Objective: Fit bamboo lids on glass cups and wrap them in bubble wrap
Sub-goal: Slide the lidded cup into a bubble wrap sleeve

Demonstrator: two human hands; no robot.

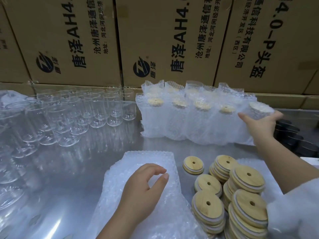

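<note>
My right hand (259, 125) grips a bubble-wrapped, lidded cup (260, 110) at the right end of a row of wrapped cups (183, 119) at the back of the steel table. My left hand (143, 188) hovers with loosely curled fingers over a stack of bubble wrap sheets (151, 169) near the front; thumb and forefinger are close together, holding nothing that I can see. Stacks of round bamboo lids (241, 192) with centre holes lie at the front right, and a single lid (193, 165) lies apart. Several bare glass cups (72, 111) stand in rows at the left.
Large printed cardboard boxes (155, 40) wall off the back of the table. Dark containers (293, 137) sit at the far right edge. Bare steel tabletop (77, 169) shows between the glasses and the bubble wrap.
</note>
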